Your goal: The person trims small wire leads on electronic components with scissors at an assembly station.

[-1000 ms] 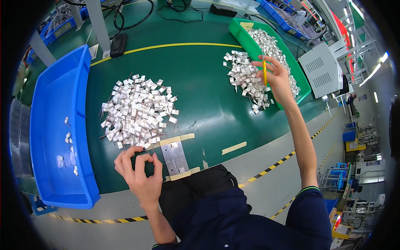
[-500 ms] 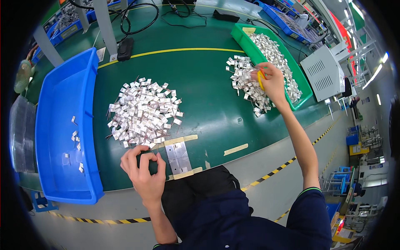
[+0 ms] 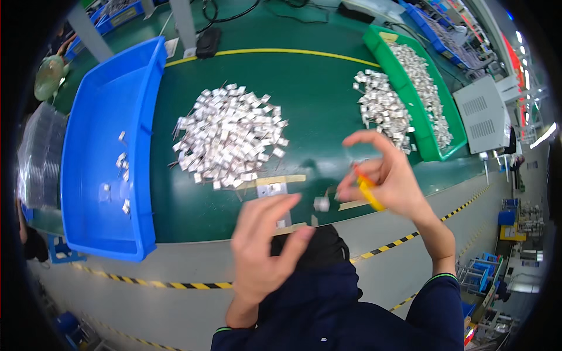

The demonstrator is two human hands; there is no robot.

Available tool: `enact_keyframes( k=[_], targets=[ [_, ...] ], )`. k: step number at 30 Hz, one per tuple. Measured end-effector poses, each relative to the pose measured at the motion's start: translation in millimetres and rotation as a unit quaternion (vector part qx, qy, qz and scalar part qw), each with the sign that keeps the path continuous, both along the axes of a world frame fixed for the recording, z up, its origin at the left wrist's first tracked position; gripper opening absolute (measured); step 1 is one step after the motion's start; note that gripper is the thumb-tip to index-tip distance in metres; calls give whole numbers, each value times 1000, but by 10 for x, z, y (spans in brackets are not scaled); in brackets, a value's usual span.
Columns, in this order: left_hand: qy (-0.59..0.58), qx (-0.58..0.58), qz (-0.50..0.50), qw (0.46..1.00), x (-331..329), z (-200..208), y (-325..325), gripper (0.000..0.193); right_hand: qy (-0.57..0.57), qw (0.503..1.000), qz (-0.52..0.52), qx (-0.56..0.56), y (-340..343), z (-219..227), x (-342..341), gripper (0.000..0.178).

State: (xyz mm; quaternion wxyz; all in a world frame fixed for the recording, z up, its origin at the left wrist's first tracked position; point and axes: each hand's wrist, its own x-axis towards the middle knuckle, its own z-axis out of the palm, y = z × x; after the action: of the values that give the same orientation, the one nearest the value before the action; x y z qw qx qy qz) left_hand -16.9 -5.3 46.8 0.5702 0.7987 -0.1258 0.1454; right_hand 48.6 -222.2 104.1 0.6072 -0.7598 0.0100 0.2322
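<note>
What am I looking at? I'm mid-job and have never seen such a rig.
There is no machine: these are a person's bare hands, seen from above by a fisheye camera on the head, so straight edges bend. The green table bears two heaps of white parts, a blue bin on the left and a green bin on the right. The right hand holds a yellow tool. The left hand is open, partly hiding a metal plate. A blurred white part shows between the hands; I can't tell whether it is held.

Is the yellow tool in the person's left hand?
No, the right hand holds the yellow tool, while the left hand is apart from it.
</note>
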Motion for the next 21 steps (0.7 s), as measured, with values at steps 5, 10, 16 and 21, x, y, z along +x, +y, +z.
enact_keyframes(
  k=[5,10,16,21],
  targets=[
    [93,-62,-20,994,-105,-92,-163,21,32,991,128,-12,294,-139,-158,55],
    [125,-72,8,989,-173,-166,-59,10,47,989,139,18,369,-318,-124,59],
    [128,-82,82,985,-212,-217,-38,9,70,987,136,42,429,-448,-70,57],
    [123,-69,105,984,-173,-224,-66,10,90,989,75,90,454,-445,35,55]
  ],
)
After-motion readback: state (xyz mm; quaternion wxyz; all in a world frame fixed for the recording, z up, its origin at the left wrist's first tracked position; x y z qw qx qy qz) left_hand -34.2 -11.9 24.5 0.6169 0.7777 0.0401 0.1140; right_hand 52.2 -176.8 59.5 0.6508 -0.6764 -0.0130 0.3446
